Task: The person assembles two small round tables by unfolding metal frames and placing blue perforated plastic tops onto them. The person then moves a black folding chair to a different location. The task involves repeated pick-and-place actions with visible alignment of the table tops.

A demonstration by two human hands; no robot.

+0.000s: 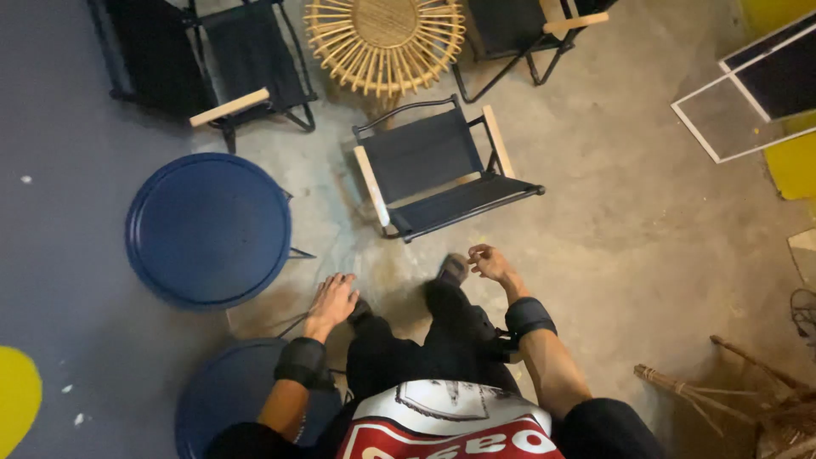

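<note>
My left hand point(331, 299) hangs low in front of me with its fingers spread, holding nothing, close to the edge of a round blue table point(208, 229). My right hand point(489, 262) is raised a little ahead of my right leg, fingers loosely curled with nothing in them. Both wrists wear black bands. Just beyond my hands stands a low folding chair point(433, 174) with black fabric and pale wooden armrests. My black-trousered legs and shoes show between the hands.
A second blue round table point(225, 391) sits by my left leg. More black folding chairs point(246, 64) and a round rattan table point(384, 42) stand farther off. A white-framed panel point(748, 93) is at right, wooden sticks point(714, 391) at lower right. Concrete floor.
</note>
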